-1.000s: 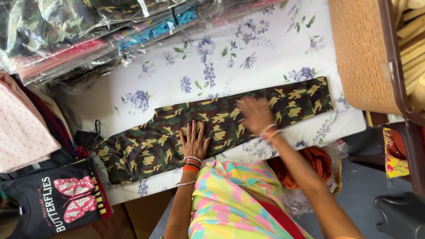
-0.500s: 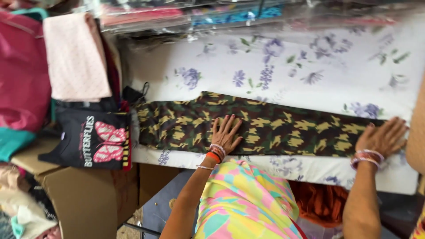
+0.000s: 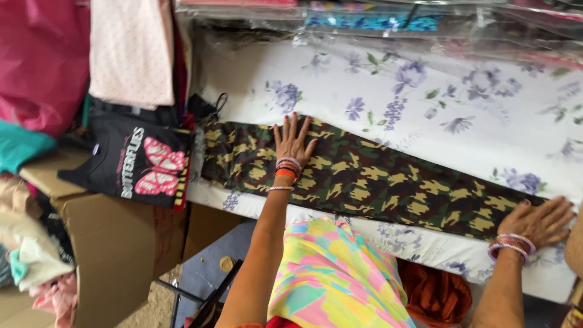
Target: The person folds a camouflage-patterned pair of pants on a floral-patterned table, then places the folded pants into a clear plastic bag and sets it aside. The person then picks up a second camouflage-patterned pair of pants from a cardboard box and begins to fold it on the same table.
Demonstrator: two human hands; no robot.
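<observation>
clear plastic garment packs [image 3: 376, 18] stacked along top.

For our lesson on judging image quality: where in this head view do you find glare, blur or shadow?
Head view: glare streaks the plastic-wrapped fabric packs at the top; even daylight, soft shadow beside the left hand on the camouflage cloth; the right hand and the flowered sheet near it look slightly smeared.

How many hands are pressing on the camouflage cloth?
2. The left hand lies flat near the camouflage cloth's left end; the right hand presses on its right end.
</observation>
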